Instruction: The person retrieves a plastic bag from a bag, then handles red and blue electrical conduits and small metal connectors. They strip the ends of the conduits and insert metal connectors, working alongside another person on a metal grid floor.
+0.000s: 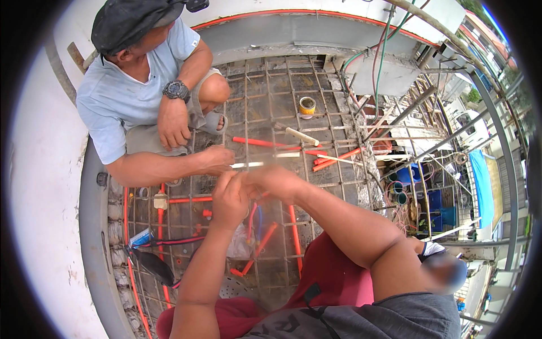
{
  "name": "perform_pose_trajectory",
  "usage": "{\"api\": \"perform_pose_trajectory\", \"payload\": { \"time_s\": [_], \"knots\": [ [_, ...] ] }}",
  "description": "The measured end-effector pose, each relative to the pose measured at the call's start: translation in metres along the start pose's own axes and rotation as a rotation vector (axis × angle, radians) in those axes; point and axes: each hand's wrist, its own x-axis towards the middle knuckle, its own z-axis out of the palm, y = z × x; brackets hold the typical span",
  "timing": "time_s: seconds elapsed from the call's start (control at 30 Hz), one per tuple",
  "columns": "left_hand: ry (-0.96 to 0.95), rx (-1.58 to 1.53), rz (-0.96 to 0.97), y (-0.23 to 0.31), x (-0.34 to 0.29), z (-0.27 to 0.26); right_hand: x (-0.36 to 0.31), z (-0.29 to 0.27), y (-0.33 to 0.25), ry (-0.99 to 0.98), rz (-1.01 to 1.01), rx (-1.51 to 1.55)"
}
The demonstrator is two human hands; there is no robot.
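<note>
My left hand (228, 198) is raised over the rebar grid, its fingers closed and bent together. Against it, my right hand (275, 183) is curled and blurred by motion. Whatever sits between my fingers is hidden. Just beyond them a co-worker's hand (217, 160) reaches in, close to a short white stick-like piece (247, 165) whose ends I cannot make out clearly. Orange conduit pipes (254, 142) and a cream pipe piece (302, 136) lie on the grid past my hands. Below my hands are an orange elbow pipe (261, 248) and a clear plastic bag (240, 246).
The co-worker (141, 85) crouches at the far left beside a white wall. A yellow can (307, 106) stands on the rebar grid (291, 85). A dark bag (153, 265) lies at left. Scaffold poles (499, 118) and blue containers (435, 200) are past the edge at right.
</note>
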Motion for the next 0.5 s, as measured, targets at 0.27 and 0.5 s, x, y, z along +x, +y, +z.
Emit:
{"api": "perform_pose_trajectory", "payload": {
  "time_s": [0.27,0.5],
  "knots": [
    [0.046,-0.059,-0.062,-0.011,-0.001,0.004,0.024,-0.002,0.011,-0.041,-0.002,0.144],
    [0.072,-0.074,-0.086,-0.019,0.004,-0.005,0.027,0.005,0.006,-0.081,-0.019,0.105]
  ]
}}
